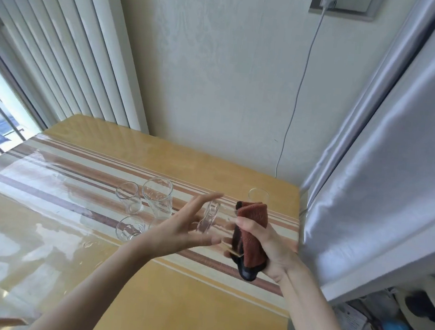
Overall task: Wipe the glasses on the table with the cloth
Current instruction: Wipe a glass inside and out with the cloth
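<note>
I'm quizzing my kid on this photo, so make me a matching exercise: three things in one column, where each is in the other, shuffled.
Column one:
1. cloth
2. tilted glass
3. tallest standing glass

Column two:
A. upright on the striped table runner
B. gripped in the right hand
C. lifted off the table, at the left hand fingertips

Pairs: 1-B, 2-C, 3-A

Clear smooth glasses (156, 196); matt, fuzzy rust-brown cloth (253, 235); glossy transparent plastic sheet over striped table (187, 305).
</note>
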`<state>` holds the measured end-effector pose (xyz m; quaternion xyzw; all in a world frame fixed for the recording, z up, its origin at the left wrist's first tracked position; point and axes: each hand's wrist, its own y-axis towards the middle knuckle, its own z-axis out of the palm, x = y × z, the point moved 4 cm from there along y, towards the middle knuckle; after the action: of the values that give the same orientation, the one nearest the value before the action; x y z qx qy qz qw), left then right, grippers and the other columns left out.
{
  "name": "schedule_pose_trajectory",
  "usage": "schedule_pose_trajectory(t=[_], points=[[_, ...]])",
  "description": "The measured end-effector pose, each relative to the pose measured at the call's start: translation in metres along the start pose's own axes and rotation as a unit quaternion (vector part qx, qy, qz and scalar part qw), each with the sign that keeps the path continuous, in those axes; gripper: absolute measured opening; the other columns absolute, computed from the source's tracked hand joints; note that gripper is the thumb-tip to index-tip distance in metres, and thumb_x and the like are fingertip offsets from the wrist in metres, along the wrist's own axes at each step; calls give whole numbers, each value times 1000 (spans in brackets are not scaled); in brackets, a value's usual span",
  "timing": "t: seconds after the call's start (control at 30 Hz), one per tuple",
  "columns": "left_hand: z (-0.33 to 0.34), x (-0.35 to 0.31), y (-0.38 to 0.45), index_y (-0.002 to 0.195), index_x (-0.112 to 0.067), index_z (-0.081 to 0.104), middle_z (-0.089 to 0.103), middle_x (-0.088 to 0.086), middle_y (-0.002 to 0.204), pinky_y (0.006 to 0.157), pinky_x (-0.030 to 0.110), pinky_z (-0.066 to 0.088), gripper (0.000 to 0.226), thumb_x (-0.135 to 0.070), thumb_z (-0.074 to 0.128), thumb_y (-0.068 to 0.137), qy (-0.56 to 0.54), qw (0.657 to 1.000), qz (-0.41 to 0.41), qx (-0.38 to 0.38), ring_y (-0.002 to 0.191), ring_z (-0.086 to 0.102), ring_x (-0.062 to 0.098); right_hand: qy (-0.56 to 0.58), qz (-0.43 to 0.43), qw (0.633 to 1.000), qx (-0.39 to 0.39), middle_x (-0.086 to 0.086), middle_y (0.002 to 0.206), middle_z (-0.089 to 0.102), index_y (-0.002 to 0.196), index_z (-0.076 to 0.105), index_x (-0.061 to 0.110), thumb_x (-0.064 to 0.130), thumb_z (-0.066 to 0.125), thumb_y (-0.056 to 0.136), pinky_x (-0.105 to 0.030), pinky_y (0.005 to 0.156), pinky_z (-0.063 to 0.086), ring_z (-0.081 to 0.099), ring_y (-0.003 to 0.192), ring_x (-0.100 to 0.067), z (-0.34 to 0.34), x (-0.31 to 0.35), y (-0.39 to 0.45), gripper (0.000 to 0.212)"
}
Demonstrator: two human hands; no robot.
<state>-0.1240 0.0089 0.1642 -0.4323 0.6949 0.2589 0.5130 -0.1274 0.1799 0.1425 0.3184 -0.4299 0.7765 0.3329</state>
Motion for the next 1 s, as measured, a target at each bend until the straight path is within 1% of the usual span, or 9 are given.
schedule_pose_trajectory(t=[0.1, 0.23, 0.43, 0.53, 0.63, 0.73, 0.83, 0.9, 1.0], points=[[6, 1, 2, 141, -39, 24, 32, -9, 134, 76, 27, 55, 75, -79, 33, 78, -93, 985, -121, -77, 91, 66, 8, -61, -137, 986, -67, -6, 86, 63, 105, 55, 16, 34, 82, 49, -29, 60, 54, 64, 71, -15, 1, 2, -1, 64], [20, -3, 15, 124, -21, 40, 53, -3, 85, 44, 22, 37, 49, -58, 32, 93, -166, 967, -159, -111, 46, 48, 10, -213, -276, 934, -74, 3, 100, 59, 112, 51, 28, 34, 81, 61, -12, 72, 47, 60, 79, 4, 9, 0, -11, 59], [8, -7, 16, 109, -18, 46, 44, 6, 72, 43, 28, 25, 34, -48, 40, 94, -144, 979, -80, -117, 45, 34, 14, -497, -213, 839, -66, 21, 121, 60, 130, 49, 46, 70, 70, 60, -20, 97, 44, 57, 111, 2, 12, 27, -17, 77], [7, -16, 16, 110, -20, 46, 52, 3, 79, 41, 24, 33, 32, -46, 42, 90, -104, 990, -33, -86, 53, 38, 22, -418, -111, 901, -27, 11, 90, 73, 104, 65, 38, 66, 72, 66, -30, 80, 54, 68, 82, -9, 16, 40, -12, 48], [7, -20, 13, 114, -18, 45, 57, 3, 89, 41, 24, 37, 32, -42, 41, 93, -104, 991, -12, -84, 57, 43, 24, -230, 43, 972, 18, -13, 86, 69, 109, 64, 8, 61, 68, 71, -40, 72, 56, 66, 71, -25, 9, 37, -5, 65], [5, -19, 12, 118, -18, 45, 60, -1, 87, 42, 24, 40, 32, -39, 41, 95, -99, 991, 0, -91, 55, 49, 19, -33, 180, 978, 96, -18, 90, 66, 103, 68, 6, 58, 74, 66, -44, 68, 58, 65, 81, -37, 9, 19, -7, 64], [2, -17, 12, 118, -23, 48, 66, -4, 85, 50, 19, 46, 37, -47, 42, 90, -64, 995, -7, -78, 64, 56, 17, 38, 171, 977, 123, -17, 89, 69, 98, 73, 7, 55, 71, 72, -44, 64, 58, 68, 79, -34, 12, 2, -10, 54], [-1, -14, 12, 120, -32, 49, 65, 1, 110, 61, 16, 48, 46, -58, 38, 84, -21, 997, -19, -72, 83, 60, 24, 70, 147, 983, 82, -18, 84, 69, 98, 72, 6, 47, 67, 78, -41, 59, 57, 66, 71, -29, 12, -7, -10, 45], [1, -4, 9, 129, -39, 43, 57, -4, 117, 56, 27, 52, 55, -65, 42, 81, -3, 991, -56, -125, 70, 63, 13, 83, 87, 993, -2, -19, 84, 64, 103, 66, 7, 39, 84, 61, -40, 60, 57, 63, 65, -29, 9, -10, -8, 56]])
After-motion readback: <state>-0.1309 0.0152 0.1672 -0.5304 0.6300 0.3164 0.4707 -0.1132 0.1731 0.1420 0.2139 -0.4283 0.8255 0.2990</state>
